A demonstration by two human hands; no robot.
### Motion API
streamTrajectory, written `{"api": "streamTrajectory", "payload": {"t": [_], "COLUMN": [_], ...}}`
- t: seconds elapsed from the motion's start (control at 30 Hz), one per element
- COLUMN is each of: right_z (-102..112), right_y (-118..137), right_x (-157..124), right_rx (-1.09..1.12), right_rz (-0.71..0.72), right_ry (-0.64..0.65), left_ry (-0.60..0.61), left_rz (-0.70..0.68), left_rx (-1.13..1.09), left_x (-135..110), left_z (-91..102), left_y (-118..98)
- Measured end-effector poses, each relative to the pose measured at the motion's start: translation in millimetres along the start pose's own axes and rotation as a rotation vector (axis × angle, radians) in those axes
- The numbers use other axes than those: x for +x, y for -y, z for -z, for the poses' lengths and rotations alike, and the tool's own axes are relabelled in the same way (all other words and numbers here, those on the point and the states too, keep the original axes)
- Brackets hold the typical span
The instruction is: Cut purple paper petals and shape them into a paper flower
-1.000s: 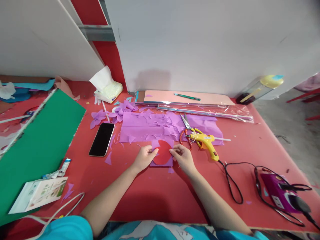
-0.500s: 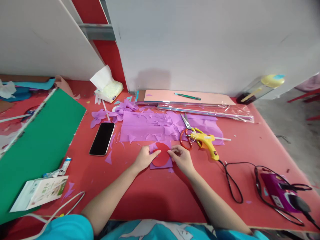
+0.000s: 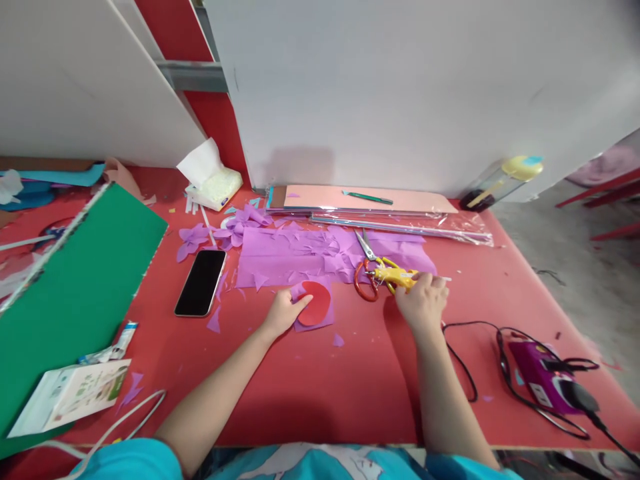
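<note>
- One large green board [image 3: 85,293], one black-screened phone [image 3: 201,283] and one pale yellow tissue packet [image 3: 220,190] stood leftmost.
- One rounded red paper disc [image 3: 317,307] lay over one purple paper square [image 3: 326,322], near the middle.
- One pair of red-and-yellow-handled scissors [image 3: 369,251], one yellow plastic glue gun [image 3: 393,274], one clear yellow-lidded bottle [image 3: 493,187] and one purple power box [image 3: 533,373] followed rightward.
- The red bench [image 3: 350,380] carried purple scraps; grey-white panels [image 3: 400,87] rose behind it, and bare grey floor [image 3: 530,233] showed at right.
- The left hand [image 3: 284,313] was nearly closed, its thumb on the disc's left edge, pinching disc and square together.
- The right hand [image 3: 424,300] was partly curled over the glue gun's rear, touching it; how firmly it gripped, I could not tell.
</note>
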State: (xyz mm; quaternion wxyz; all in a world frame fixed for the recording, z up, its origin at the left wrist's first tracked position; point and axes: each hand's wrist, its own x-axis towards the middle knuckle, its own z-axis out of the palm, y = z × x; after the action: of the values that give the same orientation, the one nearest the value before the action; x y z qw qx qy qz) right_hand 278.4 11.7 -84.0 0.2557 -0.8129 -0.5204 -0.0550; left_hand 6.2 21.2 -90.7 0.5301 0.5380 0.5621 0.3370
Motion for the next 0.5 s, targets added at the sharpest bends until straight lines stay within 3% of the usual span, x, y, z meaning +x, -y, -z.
{"api": "streamTrajectory", "payload": {"t": [0.2,0.37,0.5], "right_z": [-8,-6,-2], "right_y": [-35,-40,-46], "right_x": [6,9,14], "right_rx": [0.202,0.242,0.265], "right_rz": [0.016,0.012,-0.026], "right_ry": [0.185,0.213,0.162], "left_ry": [-0.021,-0.02,-0.007], "left_rz": [-0.014,-0.018,-0.034], "left_rx": [-0.014,-0.021,-0.033], "left_x": [4,3,5], "left_z": [1.8,2.7,2.9], "left_y": [3,3,6]}}
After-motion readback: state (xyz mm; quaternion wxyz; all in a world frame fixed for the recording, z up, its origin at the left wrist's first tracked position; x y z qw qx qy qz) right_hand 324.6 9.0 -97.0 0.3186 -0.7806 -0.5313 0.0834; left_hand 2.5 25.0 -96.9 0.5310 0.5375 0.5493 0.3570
